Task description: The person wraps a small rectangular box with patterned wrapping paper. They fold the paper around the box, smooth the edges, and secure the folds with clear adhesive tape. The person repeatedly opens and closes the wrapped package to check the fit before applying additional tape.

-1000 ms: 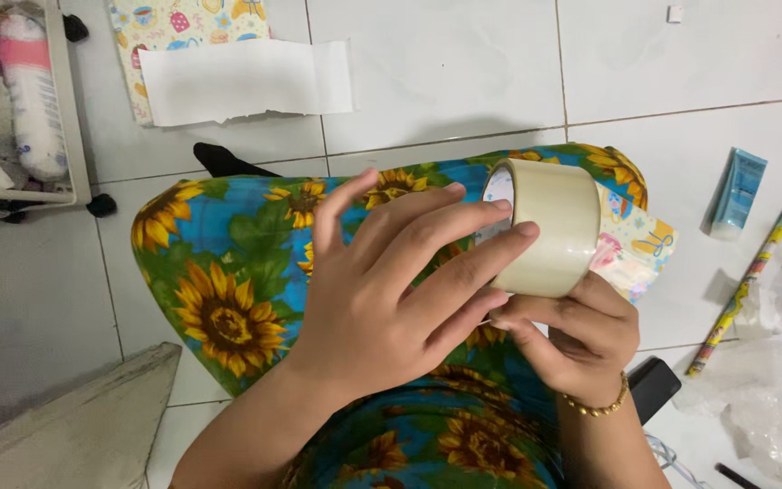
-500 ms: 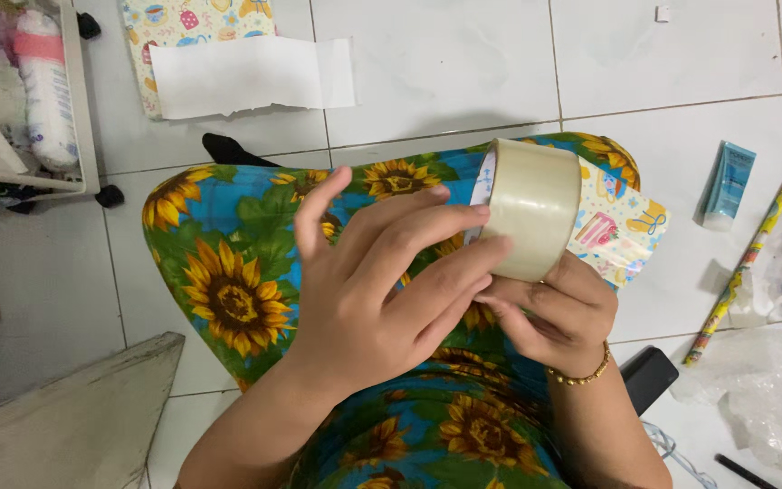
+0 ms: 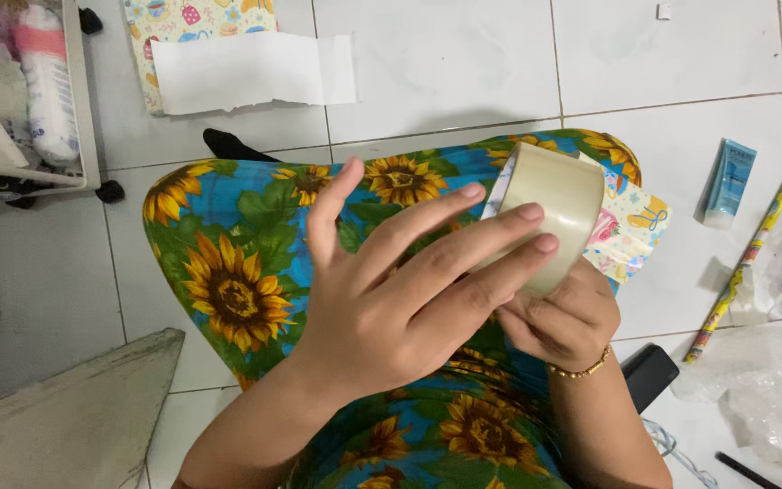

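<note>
Head view: both hands, left (image 3: 382,299) and right (image 3: 558,317), grip the tape roll (image 3: 558,208) above the lap, open tiles (image 3: 445,63) beyond.

Bright, even light from overhead — soft shadows sit just beyond the fingers (image 3: 463,231) on the white floor (image 3: 445,72). Tape (image 3: 558,204) shows mild glare; fingertips slightly soft, edges a little blurred.

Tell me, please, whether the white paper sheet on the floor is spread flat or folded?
Spread flat: the sheet lies open on the tiles, its lower edge torn, overlapping patterned paper.
</note>
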